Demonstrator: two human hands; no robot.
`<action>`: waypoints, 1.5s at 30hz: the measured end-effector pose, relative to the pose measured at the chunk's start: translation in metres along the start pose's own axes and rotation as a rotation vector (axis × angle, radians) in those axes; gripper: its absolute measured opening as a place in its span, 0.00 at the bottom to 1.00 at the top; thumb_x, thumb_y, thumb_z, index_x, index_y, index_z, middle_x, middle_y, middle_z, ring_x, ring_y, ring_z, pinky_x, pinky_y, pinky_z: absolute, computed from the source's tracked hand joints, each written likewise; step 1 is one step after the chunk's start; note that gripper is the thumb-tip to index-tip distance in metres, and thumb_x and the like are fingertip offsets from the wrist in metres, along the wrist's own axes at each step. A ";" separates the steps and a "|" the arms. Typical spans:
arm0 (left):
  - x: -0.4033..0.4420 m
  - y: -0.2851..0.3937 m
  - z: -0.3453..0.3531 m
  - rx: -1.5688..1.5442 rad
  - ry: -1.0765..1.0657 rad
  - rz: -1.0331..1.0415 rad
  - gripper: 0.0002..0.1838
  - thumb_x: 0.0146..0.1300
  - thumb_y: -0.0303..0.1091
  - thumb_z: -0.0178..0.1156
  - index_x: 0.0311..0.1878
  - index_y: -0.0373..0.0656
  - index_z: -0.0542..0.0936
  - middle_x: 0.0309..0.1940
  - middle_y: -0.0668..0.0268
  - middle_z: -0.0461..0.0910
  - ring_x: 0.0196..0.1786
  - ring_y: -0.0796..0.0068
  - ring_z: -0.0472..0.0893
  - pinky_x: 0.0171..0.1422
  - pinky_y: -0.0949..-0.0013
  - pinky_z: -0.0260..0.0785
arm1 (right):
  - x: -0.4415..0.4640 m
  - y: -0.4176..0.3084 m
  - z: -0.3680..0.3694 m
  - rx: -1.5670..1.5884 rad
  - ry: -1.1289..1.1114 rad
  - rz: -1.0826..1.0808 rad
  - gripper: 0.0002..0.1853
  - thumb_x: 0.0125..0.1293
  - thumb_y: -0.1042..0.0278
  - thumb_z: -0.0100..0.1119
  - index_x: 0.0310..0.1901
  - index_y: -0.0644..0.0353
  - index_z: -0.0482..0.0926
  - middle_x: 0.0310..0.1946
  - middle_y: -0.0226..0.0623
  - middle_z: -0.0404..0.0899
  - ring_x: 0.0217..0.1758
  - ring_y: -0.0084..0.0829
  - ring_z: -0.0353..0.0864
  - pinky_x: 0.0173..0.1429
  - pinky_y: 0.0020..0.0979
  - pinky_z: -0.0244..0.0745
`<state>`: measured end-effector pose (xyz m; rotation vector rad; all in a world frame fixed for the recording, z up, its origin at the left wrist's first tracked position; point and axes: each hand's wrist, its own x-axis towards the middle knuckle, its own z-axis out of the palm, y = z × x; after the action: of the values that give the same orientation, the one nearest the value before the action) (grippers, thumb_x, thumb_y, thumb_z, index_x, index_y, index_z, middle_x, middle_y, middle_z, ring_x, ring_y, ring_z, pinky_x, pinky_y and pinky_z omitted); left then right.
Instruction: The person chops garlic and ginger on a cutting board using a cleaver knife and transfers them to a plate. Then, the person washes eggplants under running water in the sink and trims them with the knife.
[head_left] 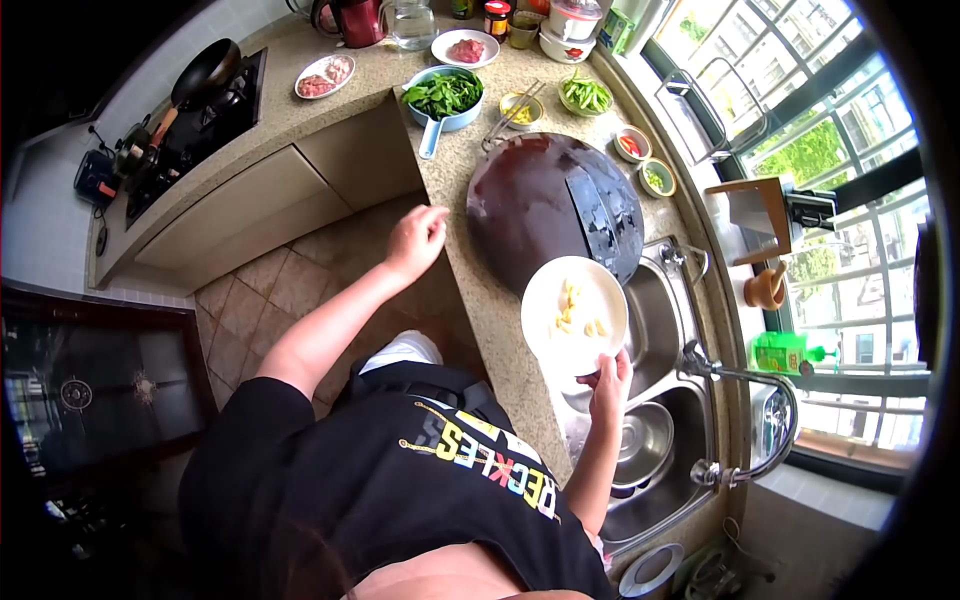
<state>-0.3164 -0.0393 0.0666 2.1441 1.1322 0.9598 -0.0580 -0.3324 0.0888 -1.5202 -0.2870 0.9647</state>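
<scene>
In my right hand (608,390) a white plate (540,338) is gripped by its near rim, fingers closed on it. Several pale yellow pieces (570,308), perhaps garlic, lie on that plate. It hovers over the front edge of a dark round cutting board (520,205) and the sink's corner. A wet, dark cleaver blade (597,218) rests flat on the board's right side. My left hand (418,243) hangs in the air left of the board, by the counter edge, fingers curled, with nothing visible in them.
The double sink (655,345) holds a metal bowl (645,440) under the faucet (765,375). Behind the board stand a blue strainer of greens (445,95), green peppers (585,95) and small bowls (632,143). Meat plates (325,76) and a stove (215,115) are at left.
</scene>
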 end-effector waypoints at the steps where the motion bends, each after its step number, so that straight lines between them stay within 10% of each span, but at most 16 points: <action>1: 0.019 -0.013 0.000 -0.015 0.084 -0.047 0.08 0.61 0.26 0.59 0.43 0.39 0.80 0.33 0.61 0.79 0.29 0.73 0.80 0.35 0.71 0.73 | 0.004 -0.003 0.006 0.000 0.000 0.002 0.15 0.67 0.72 0.44 0.54 0.64 0.71 0.35 0.36 0.81 0.25 0.24 0.82 0.24 0.23 0.79; 5: 0.093 -0.118 0.022 -0.201 0.311 -0.487 0.10 0.64 0.35 0.60 0.45 0.44 0.75 0.29 0.69 0.75 0.28 0.80 0.75 0.32 0.74 0.71 | 0.026 -0.011 0.040 0.010 0.085 0.013 0.16 0.68 0.72 0.43 0.55 0.65 0.71 0.36 0.37 0.81 0.26 0.24 0.81 0.23 0.23 0.78; 9: 0.149 -0.121 0.007 -0.857 -0.124 -1.086 0.19 0.70 0.49 0.51 0.48 0.42 0.74 0.33 0.62 0.79 0.33 0.68 0.81 0.36 0.67 0.77 | 0.060 -0.021 0.090 0.029 0.207 0.016 0.15 0.68 0.73 0.43 0.55 0.64 0.70 0.36 0.37 0.81 0.25 0.23 0.81 0.22 0.22 0.77; 12: 0.175 -0.153 0.015 -1.338 -0.403 -1.157 0.20 0.71 0.48 0.49 0.49 0.39 0.75 0.36 0.55 0.81 0.35 0.61 0.83 0.37 0.61 0.79 | 0.095 -0.033 0.138 0.068 0.238 0.032 0.15 0.68 0.73 0.44 0.55 0.64 0.70 0.37 0.37 0.81 0.26 0.22 0.81 0.22 0.22 0.78; 16: 0.186 -0.167 -0.001 -0.949 -0.325 -1.007 0.13 0.71 0.43 0.50 0.45 0.46 0.78 0.24 0.72 0.76 0.22 0.83 0.73 0.28 0.77 0.69 | 0.137 -0.063 0.202 0.104 0.253 -0.026 0.14 0.69 0.73 0.45 0.54 0.64 0.70 0.39 0.36 0.80 0.28 0.22 0.81 0.23 0.21 0.77; 25: 0.223 -0.210 -0.065 -0.740 -0.637 -0.908 0.19 0.72 0.47 0.50 0.51 0.42 0.77 0.35 0.64 0.82 0.35 0.78 0.81 0.39 0.74 0.75 | 0.185 -0.091 0.256 0.122 0.254 -0.006 0.14 0.68 0.73 0.46 0.53 0.64 0.71 0.37 0.36 0.80 0.27 0.21 0.80 0.24 0.21 0.76; 29: 0.256 -0.223 -0.080 -0.124 -0.043 -0.187 0.11 0.66 0.35 0.59 0.45 0.38 0.79 0.30 0.64 0.80 0.29 0.76 0.78 0.34 0.73 0.71 | 0.192 -0.094 0.253 0.119 0.287 -0.019 0.14 0.68 0.74 0.46 0.54 0.64 0.71 0.37 0.36 0.80 0.27 0.21 0.80 0.24 0.21 0.76; 35: 0.339 -0.116 -0.039 -0.045 -0.248 0.354 0.11 0.58 0.30 0.61 0.44 0.38 0.78 0.34 0.58 0.78 0.36 0.62 0.79 0.43 0.60 0.73 | 0.189 -0.083 0.248 0.175 0.401 -0.024 0.14 0.69 0.74 0.45 0.54 0.65 0.71 0.37 0.36 0.81 0.27 0.20 0.80 0.24 0.21 0.77; 39: 0.353 -0.071 0.036 0.248 -0.599 0.555 0.23 0.61 0.42 0.60 0.58 0.44 0.74 0.36 0.56 0.77 0.42 0.56 0.79 0.47 0.57 0.73 | 0.179 -0.073 0.239 0.186 0.450 -0.007 0.14 0.69 0.73 0.45 0.55 0.65 0.70 0.38 0.36 0.81 0.28 0.21 0.80 0.24 0.21 0.77; 45: 0.376 -0.056 0.122 0.510 -0.973 0.262 0.63 0.50 0.63 0.66 0.67 0.14 0.47 0.45 0.36 0.77 0.49 0.53 0.81 0.55 0.61 0.75 | 0.162 -0.062 0.230 0.165 0.483 -0.026 0.14 0.69 0.73 0.45 0.54 0.65 0.70 0.40 0.38 0.80 0.29 0.22 0.81 0.23 0.21 0.77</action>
<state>-0.0982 0.2952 0.0808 2.6826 0.6195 -0.3791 -0.0981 -0.0479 0.1037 -1.5389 0.1160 0.5599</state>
